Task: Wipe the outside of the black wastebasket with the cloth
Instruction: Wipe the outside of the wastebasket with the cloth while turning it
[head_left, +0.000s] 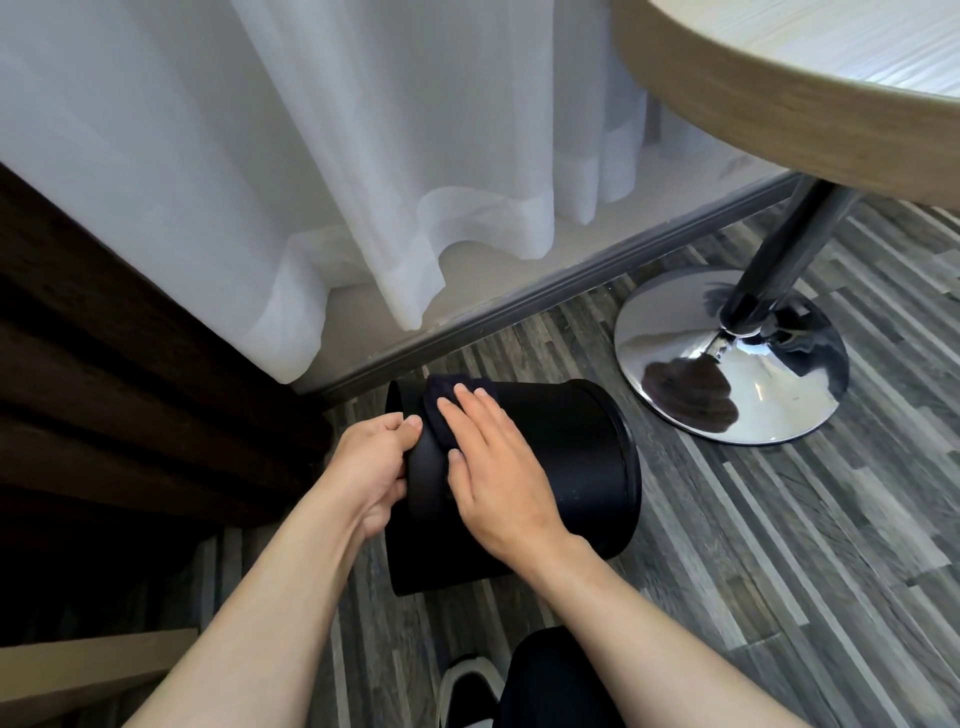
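Observation:
The black wastebasket (561, 467) lies on its side on the grey wood-pattern floor, one end to the left and the other to the right. My left hand (371, 467) grips its left rim, thumb on the outside wall. A dark cloth (441, 402) is bunched on the upper left part of the wall. My right hand (493, 473) lies flat on the cloth, fingers spread and pressing it against the basket. Most of the cloth is hidden under that hand.
A round table's chrome base (727, 364) and pole stand just right of the basket, with the tabletop (779, 104) overhead. A white sheer curtain (311, 182) hangs behind, and dark wooden furniture (104, 389) is on the left. My shoe (467, 686) and knee show below.

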